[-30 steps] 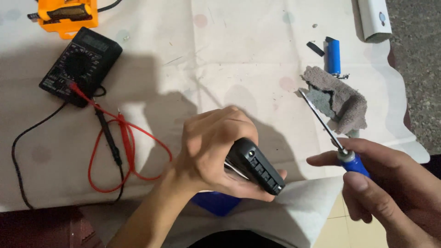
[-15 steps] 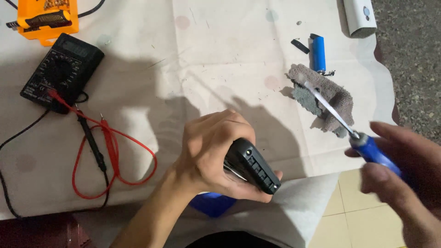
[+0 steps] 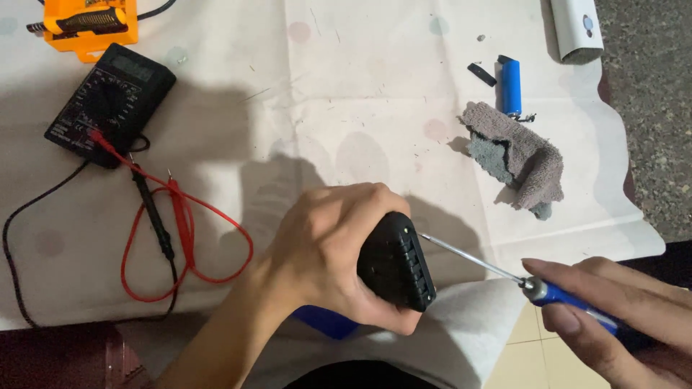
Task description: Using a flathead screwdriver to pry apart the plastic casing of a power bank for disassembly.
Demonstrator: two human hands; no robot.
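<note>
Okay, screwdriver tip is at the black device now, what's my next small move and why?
Probably seat the tip and start turning. The screwdriver in the right hand has its tip at the top edge of the black device, which the left hand grips firmly. Whether the tip sits in a screw head is too small to tell.

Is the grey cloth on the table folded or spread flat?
Folded, loosely. The cloth lies crumpled beside the blue battery, one flap doubled over a darker layer.
</note>
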